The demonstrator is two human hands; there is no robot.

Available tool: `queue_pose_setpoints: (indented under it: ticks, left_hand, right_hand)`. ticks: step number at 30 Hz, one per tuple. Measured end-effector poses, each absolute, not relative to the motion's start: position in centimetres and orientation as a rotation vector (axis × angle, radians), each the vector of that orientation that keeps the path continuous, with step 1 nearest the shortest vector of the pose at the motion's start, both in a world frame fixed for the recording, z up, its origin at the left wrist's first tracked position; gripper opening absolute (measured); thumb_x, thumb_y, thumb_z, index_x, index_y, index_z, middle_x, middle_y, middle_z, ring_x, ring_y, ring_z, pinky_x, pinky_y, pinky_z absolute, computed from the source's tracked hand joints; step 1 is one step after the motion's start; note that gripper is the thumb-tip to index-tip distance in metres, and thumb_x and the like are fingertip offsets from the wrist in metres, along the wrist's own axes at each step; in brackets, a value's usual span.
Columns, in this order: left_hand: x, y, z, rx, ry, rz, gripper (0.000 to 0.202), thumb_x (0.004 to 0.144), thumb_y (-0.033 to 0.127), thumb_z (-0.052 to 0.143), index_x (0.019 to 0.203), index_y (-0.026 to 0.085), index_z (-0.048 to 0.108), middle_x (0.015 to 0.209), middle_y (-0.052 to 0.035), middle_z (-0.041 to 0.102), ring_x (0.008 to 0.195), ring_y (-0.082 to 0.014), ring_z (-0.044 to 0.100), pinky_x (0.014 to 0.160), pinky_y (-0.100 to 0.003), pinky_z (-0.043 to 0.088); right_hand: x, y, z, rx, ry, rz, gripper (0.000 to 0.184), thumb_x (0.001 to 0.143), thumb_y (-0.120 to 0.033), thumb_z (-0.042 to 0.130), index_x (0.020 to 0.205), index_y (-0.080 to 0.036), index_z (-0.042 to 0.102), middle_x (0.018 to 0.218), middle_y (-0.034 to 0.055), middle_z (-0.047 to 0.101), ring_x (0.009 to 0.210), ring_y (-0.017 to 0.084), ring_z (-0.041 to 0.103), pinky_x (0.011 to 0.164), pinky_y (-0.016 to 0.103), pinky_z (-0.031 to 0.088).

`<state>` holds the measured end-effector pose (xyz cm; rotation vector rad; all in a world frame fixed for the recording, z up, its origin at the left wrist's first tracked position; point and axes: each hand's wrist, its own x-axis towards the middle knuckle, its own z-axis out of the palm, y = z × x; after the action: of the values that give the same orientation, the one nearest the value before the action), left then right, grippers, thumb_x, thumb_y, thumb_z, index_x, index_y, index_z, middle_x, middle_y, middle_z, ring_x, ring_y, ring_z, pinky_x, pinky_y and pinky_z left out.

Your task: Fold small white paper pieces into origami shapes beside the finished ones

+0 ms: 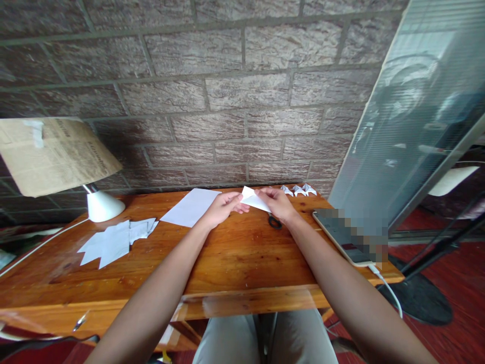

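Note:
Between my two hands is a small folded piece of white paper (253, 198), held above the far part of the wooden table. My left hand (226, 208) pinches its left end between thumb and fingers. The right end is gripped by my right hand (277, 201), whose fingers cover part of the sheet. Just below my right hand, the black handle of a pair of scissors (275, 221) shows; the rest is hidden. Left of my left hand lies a flat white sheet (191, 207). Beyond my right hand stand several small folded paper shapes (299, 190) in a row.
Loose white paper pieces (115, 241) lie overlapping at the left of the table (242, 263). Behind them stands a lamp (105, 205) with a brown paper shade. A tablet (343, 237) with a white cable lies at the right edge. A brick wall rises behind the table.

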<state>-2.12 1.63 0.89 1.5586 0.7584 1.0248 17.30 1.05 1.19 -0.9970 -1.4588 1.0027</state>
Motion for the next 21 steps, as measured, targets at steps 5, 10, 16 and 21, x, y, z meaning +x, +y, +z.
queue_pose_setpoints:
  ticks: [5, 10, 16, 21]
  left_hand:
    - [-2.1, 1.6, 1.1, 1.585, 0.743, 1.039, 0.056, 0.073, 0.058, 0.068, 0.105, 0.012, 0.064, 0.08, -0.012, 0.074, 0.074, -0.0207, 0.07, 0.069, -0.03, 0.051]
    - [-2.0, 1.6, 0.7, 1.73, 0.814, 1.023, 0.044, 0.074, 0.053, 0.069, 0.092, 0.013, 0.068, 0.079, -0.0063, 0.071, 0.069, -0.0158, 0.064, 0.063, -0.026, 0.047]
    - [-1.8, 1.6, 0.1, 1.692, 0.839, 1.083, 0.034, 0.07, 0.045, 0.074, 0.079, 0.013, 0.067, 0.073, -0.0019, 0.068, 0.063, -0.012, 0.057, 0.059, -0.024, 0.041]
    - [-1.8, 1.8, 0.0, 1.677, 0.868, 1.116, 0.034, 0.071, 0.046, 0.073, 0.08, 0.013, 0.068, 0.073, -0.0021, 0.068, 0.063, -0.0124, 0.056, 0.059, -0.024, 0.041]
  right_hand:
    - [17.5, 1.1, 1.2, -0.999, -1.468, 0.986, 0.045, 0.068, -0.061, 0.067, 0.072, -0.016, 0.068, 0.065, 0.0004, 0.063, 0.057, 0.012, 0.046, 0.052, 0.025, 0.033]
    - [17.2, 0.9, 1.0, -0.996, -1.565, 0.995, 0.043, 0.069, -0.059, 0.067, 0.07, -0.016, 0.068, 0.06, -0.0014, 0.058, 0.055, 0.011, 0.043, 0.051, 0.024, 0.032]
    - [16.7, 0.5, 1.1, -0.951, -1.627, 1.036, 0.044, 0.07, -0.059, 0.067, 0.07, -0.015, 0.069, 0.062, -0.0018, 0.058, 0.057, 0.01, 0.044, 0.051, 0.023, 0.031]
    - [16.8, 0.5, 1.1, -0.918, -1.607, 1.071, 0.041, 0.067, -0.057, 0.071, 0.073, -0.016, 0.071, 0.067, -0.001, 0.062, 0.061, 0.011, 0.049, 0.056, 0.024, 0.035]
